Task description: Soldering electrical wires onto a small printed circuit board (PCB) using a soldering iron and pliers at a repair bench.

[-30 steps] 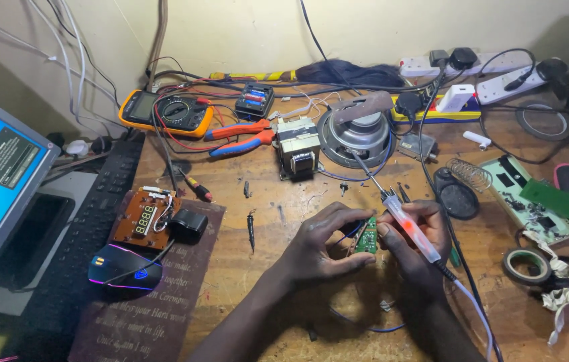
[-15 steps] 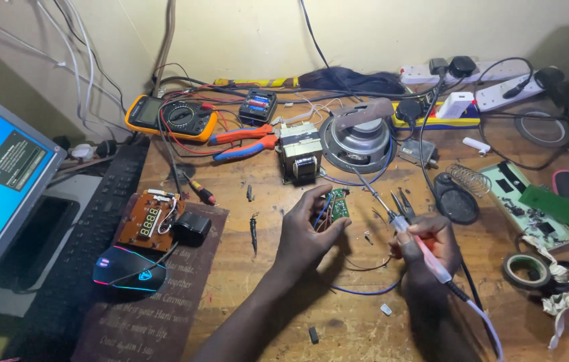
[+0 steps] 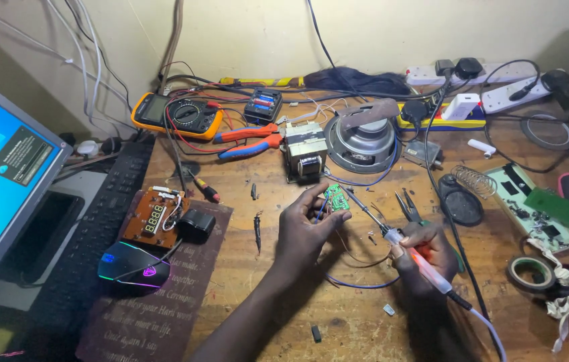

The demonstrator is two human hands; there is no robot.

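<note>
Change since earlier: both hands stayed over the middle of the bench, the left one kept the board lifted, and the iron's tip has come nearer to it.
Left hand [image 3: 304, 231]: fingers closed narrow on the edges of the small green circuit board [image 3: 336, 198], holding it up above the wooden workbench [image 3: 338, 315], tilted toward the person.
Right hand [image 3: 422, 258]: wrapped around the soldering iron [image 3: 413, 253] like a pen; its thin metal tip points to 10 o'clock and ends just beside the board. I cannot tell if it touches.
Wires: a blue wire [image 3: 358, 285] curves on the bench between the two wrists; it seems to run up to the board, but the view is poor there.
At 12 o'clock of the board: a transformer [image 3: 303, 155] and a loudspeaker [image 3: 363, 142], side by side.
At 11 o'clock: an orange multimeter [image 3: 176, 115] and a black battery holder [image 3: 262, 105] with cells lying in its slots.
At 9 o'clock: a brown board with a digit display [image 3: 153, 218] and a lit mouse [image 3: 127, 263] on a mat.
At 3 o'clock: pliers [image 3: 408, 206], a coil iron stand [image 3: 473, 181], a tape roll [image 3: 527, 271].
</note>
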